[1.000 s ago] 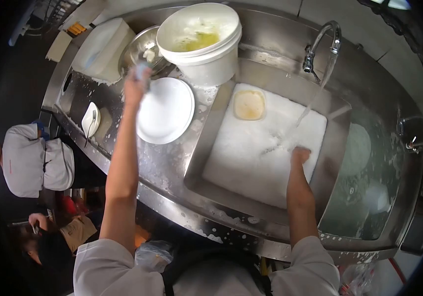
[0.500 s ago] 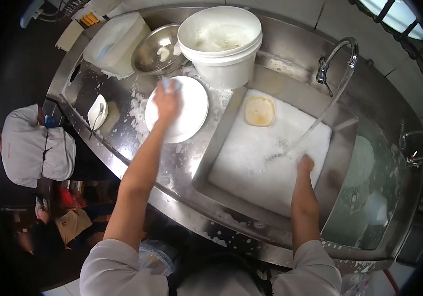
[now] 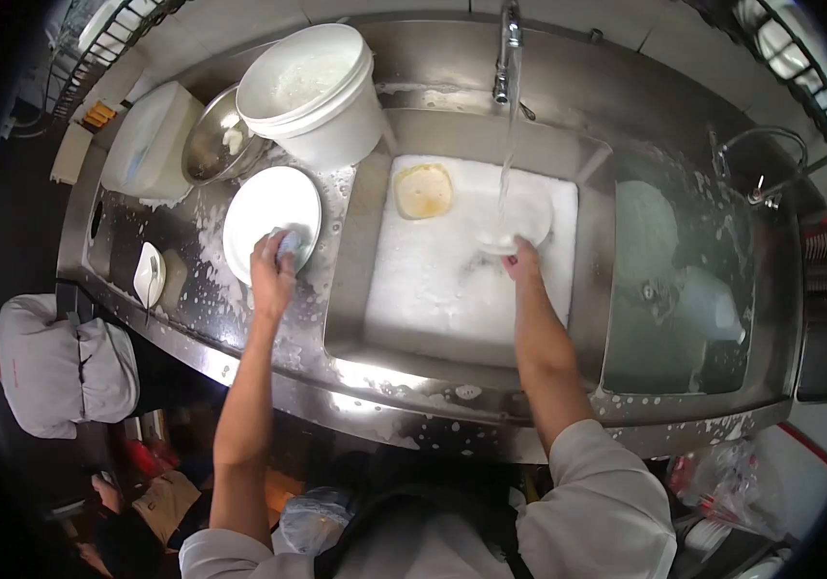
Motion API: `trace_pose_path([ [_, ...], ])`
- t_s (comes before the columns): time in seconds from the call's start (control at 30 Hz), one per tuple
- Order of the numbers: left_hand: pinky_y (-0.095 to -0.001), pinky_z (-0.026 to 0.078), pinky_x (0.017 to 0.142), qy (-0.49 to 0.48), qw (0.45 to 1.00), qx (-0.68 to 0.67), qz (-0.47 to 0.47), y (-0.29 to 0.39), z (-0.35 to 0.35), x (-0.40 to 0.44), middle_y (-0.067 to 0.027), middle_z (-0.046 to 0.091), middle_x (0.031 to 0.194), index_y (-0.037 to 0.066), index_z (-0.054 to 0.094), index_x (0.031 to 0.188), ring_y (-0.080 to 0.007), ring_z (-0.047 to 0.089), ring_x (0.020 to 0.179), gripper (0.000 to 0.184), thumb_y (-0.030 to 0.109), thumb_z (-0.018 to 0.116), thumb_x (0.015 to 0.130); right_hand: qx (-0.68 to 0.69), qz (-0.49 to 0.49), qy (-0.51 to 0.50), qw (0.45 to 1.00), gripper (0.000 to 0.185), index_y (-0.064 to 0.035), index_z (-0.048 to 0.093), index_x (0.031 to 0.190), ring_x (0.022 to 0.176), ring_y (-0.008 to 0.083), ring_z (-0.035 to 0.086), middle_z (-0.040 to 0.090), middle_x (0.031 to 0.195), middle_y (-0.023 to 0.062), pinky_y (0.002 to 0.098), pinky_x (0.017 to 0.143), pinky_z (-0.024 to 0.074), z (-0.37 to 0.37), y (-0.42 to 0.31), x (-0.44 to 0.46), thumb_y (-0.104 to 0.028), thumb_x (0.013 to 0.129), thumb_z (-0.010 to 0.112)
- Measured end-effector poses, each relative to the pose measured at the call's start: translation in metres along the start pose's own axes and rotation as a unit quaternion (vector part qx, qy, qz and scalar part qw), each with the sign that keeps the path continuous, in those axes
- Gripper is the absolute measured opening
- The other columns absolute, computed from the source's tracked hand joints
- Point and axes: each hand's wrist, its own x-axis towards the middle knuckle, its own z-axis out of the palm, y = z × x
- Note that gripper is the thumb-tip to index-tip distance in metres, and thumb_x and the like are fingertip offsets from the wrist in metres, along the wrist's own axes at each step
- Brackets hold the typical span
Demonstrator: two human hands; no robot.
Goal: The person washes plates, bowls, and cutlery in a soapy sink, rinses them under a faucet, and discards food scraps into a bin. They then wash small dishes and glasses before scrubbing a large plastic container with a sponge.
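Observation:
On the counter left of the sink lies a round white plate (image 3: pixel 264 207). My left hand (image 3: pixel 271 273) rests at its near edge, closed around a bluish sponge (image 3: pixel 288 244). Over in the foam-filled sink (image 3: pixel 353 227), my right hand (image 3: pixel 523 257) grips the near rim of another white plate (image 3: pixel 526 218), which is partly covered in suds. Water from the running tap (image 3: pixel 508 53) falls onto or close beside that plate. A small square dish (image 3: pixel 423 191) with yellowish residue sits in the foam at the sink's far left corner.
Behind the counter plate stand a large white bucket (image 3: pixel 312 92), a steel bowl (image 3: pixel 203 154) and a translucent tub (image 3: pixel 146 130). A small white dish (image 3: pixel 150 275) with a fork lies left. A water-filled second basin (image 3: pixel 669 357) is right. Co-workers (image 3: pixel 66 362) stand at left.
My view has swung right. My left hand with the sponge has moved to the plate's near edge. My right hand, previously in the foam, now holds a plate at the foam's surface.

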Motion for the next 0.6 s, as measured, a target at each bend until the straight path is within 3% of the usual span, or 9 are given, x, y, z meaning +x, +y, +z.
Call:
trace_pose_path([
  [0.07, -0.0361, 0.041, 0.094, 0.012, 0.995, -0.101, -0.003, 0.037, 0.009, -0.008, -0.0194, 0.057, 0.115, 0.003, 0.059, 0.116, -0.0342, 0.053, 0.108, 0.035, 0.008, 0.054, 0.082, -0.085, -0.001, -0.073, 0.994, 0.03, -0.0043, 0.055, 0.114, 0.094, 0.0283, 0.061, 0.058, 0.113, 0.0131, 0.047, 0.08, 0.0529, 0.004, -0.012, -0.004, -0.015, 0.086, 0.056],
  [0.17, -0.0358, 0.041, 0.094, -0.131, 0.94, -0.291, -0.122, 0.096, 0.039, -0.018, -0.0196, 0.057, 0.115, 0.002, 0.058, 0.115, -0.032, 0.053, 0.109, 0.033, 0.01, 0.054, 0.083, -0.232, -0.114, 0.066, 0.964, 0.029, -0.0029, 0.055, 0.114, 0.09, 0.0306, 0.062, 0.062, 0.106, 0.0146, 0.0442, 0.078, 0.0521, 0.041, -0.052, -0.086, -0.013, 0.087, 0.054],
  [0.23, -0.0353, 0.041, 0.094, -0.178, 0.93, -0.312, -0.081, 0.127, 0.085, -0.026, -0.0186, 0.057, 0.115, 0.003, 0.059, 0.115, -0.0292, 0.053, 0.111, 0.033, 0.01, 0.056, 0.082, -0.42, -0.337, 0.078, 0.839, 0.026, 0.0005, 0.055, 0.109, 0.087, 0.0336, 0.062, 0.064, 0.098, 0.0186, 0.0446, 0.075, 0.0502, 0.035, -0.072, -0.148, -0.014, 0.088, 0.052],
  [0.27, -0.0365, 0.041, 0.094, -0.131, 0.929, -0.344, -0.03, 0.14, 0.122, -0.037, -0.0187, 0.057, 0.115, 0.004, 0.059, 0.114, -0.0307, 0.052, 0.111, 0.033, 0.011, 0.059, 0.082, -0.499, -0.436, 0.081, 0.744, 0.025, 0.0023, 0.055, 0.107, 0.086, 0.0351, 0.063, 0.065, 0.094, 0.0207, 0.0447, 0.073, 0.0493, 0.03, -0.075, -0.174, -0.015, 0.089, 0.052],
  [0.37, -0.0422, 0.043, 0.091, -0.016, 0.955, -0.269, 0.12, 0.215, 0.176, -0.067, -0.0199, 0.056, 0.113, 0.007, 0.061, 0.113, -0.0375, 0.052, 0.107, 0.035, 0.014, 0.066, 0.079, -0.331, -0.512, 0.081, 0.788, 0.025, 0.0048, 0.059, 0.102, 0.083, 0.0379, 0.063, 0.066, 0.086, 0.0223, 0.043, 0.073, 0.0474, 0.023, -0.076, -0.224, -0.016, 0.091, 0.051],
  [0.47, -0.0439, 0.043, 0.089, 0.038, 0.989, -0.092, 0.109, 0.202, 0.208, -0.062, -0.0223, 0.052, 0.115, 0.006, 0.062, 0.111, -0.041, 0.052, 0.101, 0.031, 0.017, 0.065, 0.082, -0.267, -0.484, 0.066, 0.831, 0.028, 0.0058, 0.063, 0.094, 0.078, 0.039, 0.063, 0.066, 0.084, 0.0225, 0.0432, 0.072, 0.0468, 0.013, -0.072, -0.251, -0.02, 0.091, 0.051],
  [0.5, -0.0448, 0.044, 0.085, 0.044, 0.997, -0.053, 0.029, 0.195, 0.204, -0.039, -0.0228, 0.053, 0.114, 0.005, 0.062, 0.108, -0.0409, 0.052, 0.1, 0.03, 0.019, 0.064, 0.082, -0.285, -0.475, 0.051, 0.831, 0.029, 0.006, 0.063, 0.093, 0.077, 0.0393, 0.063, 0.065, 0.082, 0.0229, 0.0428, 0.072, 0.0468, 0.013, -0.072, -0.259, -0.02, 0.092, 0.051],
  [0.57, -0.0455, 0.045, 0.082, 0.178, 0.982, -0.056, 0.037, 0.202, 0.196, 0.007, -0.025, 0.055, 0.107, 0.004, 0.062, 0.106, -0.0419, 0.054, 0.097, 0.028, 0.018, 0.063, 0.082, -0.329, -0.449, 0.024, 0.83, 0.03, 0.0064, 0.064, 0.09, 0.076, 0.0398, 0.063, 0.065, 0.08, 0.0235, 0.0421, 0.07, 0.0467, 0.007, -0.069, -0.278, -0.021, 0.092, 0.051],
  [0.6, -0.0462, 0.045, 0.082, 0.122, 0.983, -0.134, 0.014, 0.215, 0.203, 0.014, -0.0257, 0.055, 0.107, 0.003, 0.062, 0.106, -0.0423, 0.054, 0.097, 0.029, 0.017, 0.064, 0.081, -0.396, -0.472, 0.013, 0.788, 0.035, 0.0088, 0.064, 0.085, 0.072, 0.0369, 0.064, 0.065, 0.077, 0.024, 0.0421, 0.068, 0.0463, 0.011, -0.072, -0.289, -0.022, 0.093, 0.049],
])
